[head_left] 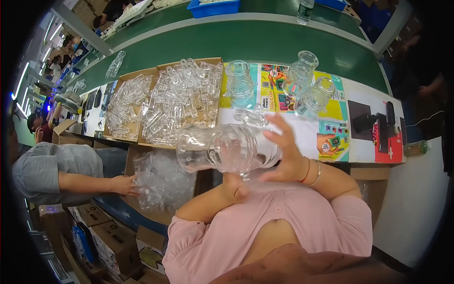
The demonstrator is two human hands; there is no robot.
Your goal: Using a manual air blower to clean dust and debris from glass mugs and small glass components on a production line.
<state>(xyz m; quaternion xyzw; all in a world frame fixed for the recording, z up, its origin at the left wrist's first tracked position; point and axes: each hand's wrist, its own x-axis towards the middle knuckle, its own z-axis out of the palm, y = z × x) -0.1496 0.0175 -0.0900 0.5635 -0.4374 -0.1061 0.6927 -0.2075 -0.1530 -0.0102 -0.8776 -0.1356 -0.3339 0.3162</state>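
A clear, waisted plastic vessel (198, 146) lies on its side in the air in front of my chest, its wide mouth to the left. My left hand (234, 188) holds it from below, its other fingers hidden behind the clear wall. At the vessel's right end, my right hand (291, 158) is open, thumb and fingers spread around that end; whether they touch it I cannot tell. Just beyond, a small clear plastic piece (250, 118) lies on the table. Similar clear vessels stand farther off: one (240, 83) at centre and several (314, 97) to the right.
Two cardboard trays (221, 90) of clear tube-like parts sit on the left. Below them, a carton holds clear plastic bags (163, 182), touched by a co-worker's hand (125, 185). Printed sheets (333, 137) cover the table. A dark device (383, 130) lies right; a water bottle (304, 12) stands behind.
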